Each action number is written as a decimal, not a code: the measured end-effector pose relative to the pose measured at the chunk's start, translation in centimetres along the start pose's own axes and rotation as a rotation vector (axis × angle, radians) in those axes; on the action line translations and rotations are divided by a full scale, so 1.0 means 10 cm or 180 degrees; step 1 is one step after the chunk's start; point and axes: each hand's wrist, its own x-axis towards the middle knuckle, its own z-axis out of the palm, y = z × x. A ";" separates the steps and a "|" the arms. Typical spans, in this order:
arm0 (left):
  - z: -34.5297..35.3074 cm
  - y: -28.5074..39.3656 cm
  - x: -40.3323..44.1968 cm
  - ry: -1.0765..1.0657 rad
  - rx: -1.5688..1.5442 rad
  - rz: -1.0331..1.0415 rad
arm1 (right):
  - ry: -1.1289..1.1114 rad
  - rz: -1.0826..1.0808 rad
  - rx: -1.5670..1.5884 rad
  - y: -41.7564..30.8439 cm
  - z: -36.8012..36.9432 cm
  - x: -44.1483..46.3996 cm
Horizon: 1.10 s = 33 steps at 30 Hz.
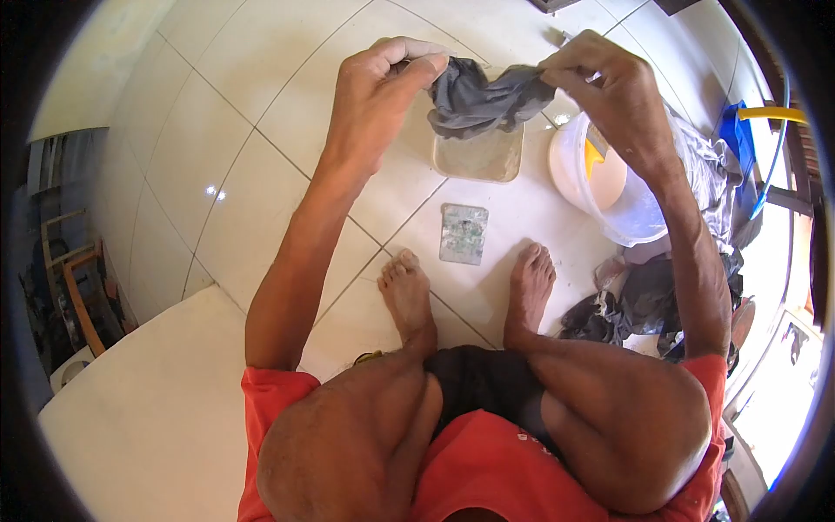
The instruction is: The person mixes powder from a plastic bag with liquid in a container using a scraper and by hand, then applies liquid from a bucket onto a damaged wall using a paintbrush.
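Dk grey cloth [491,100] hung btwn both hands nr top of view, its two upper ends in the grips & its middle sagging below them. L hand [387,74] had one end pinched btwn thumb & fingers; R hand [604,78] pinched the opp. end likewise. So both grips = closed on cloth, w/ most of it in the gap btwn them, bunched & creased, lower edge dipping lowest a bit twd L side.

Cloth blocked view of the far part of a shallow tray [477,163]; inside looked pale greyish, but couldn't tell what, if anything, it held. Gap btwn cloth & tray hard to judge from above. Some fingertips hidden behind cloth or curled out of sight, esp. on R.

Nearer the body, btwn tray & bare feet [404,291], a flat rect. slab [463,233] lay on the tiled floor [287,130], mottled green/grey, material unclear. R of tray: whitish tub [639,222], partly behind R forearm, w/ a yellow item [594,159] showing, too little seen to ID. Dk heap [644,296] past R foot, also part-hidden by forearm; bags or fabric, couldn't tell. Far L clutter [83,278] dim, cut off by dk lens edge.
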 end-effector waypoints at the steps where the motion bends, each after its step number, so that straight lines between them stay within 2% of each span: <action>1: 0.01 -0.01 0.00 -0.0054 -0.0057 -0.0004 | -0.0003 -0.0008 -0.0001 -0.01 0.00 0.01; 4: 0.04 -0.02 -0.01 -0.0087 -0.0162 0.0069 | -0.0112 0.0090 -0.0164 -0.01 -0.01 0.01; 10: 0.12 0.06 -0.01 -0.0099 -0.0322 0.0161 | 0.0142 -0.0153 -0.0021 -0.06 -0.01 0.03; 12: 0.13 0.08 -0.05 -0.0132 -0.0262 0.0097 | -0.0183 0.0157 0.0019 -0.12 -0.03 0.01; 15: 0.14 0.08 -0.01 -0.0163 -0.0191 0.0028 | -0.0004 0.0009 0.0200 -0.07 -0.11 0.05; 20: 0.15 0.07 -0.05 -0.0195 -0.0255 -0.0019 | -0.0025 0.0164 0.0260 -0.11 -0.06 0.00; 22: 0.13 0.06 0.01 -0.0021 -0.0024 0.0098 | -0.0151 0.0162 0.0177 -0.10 -0.03 0.01; 24: 0.14 0.12 0.01 0.0006 -0.0050 0.0221 | 0.0020 0.0242 0.0344 -0.16 -0.07 -0.02; 33: 0.11 0.01 -0.03 0.0027 -0.0001 0.0334 | -0.0258 0.0338 0.0119 -0.14 -0.08 0.01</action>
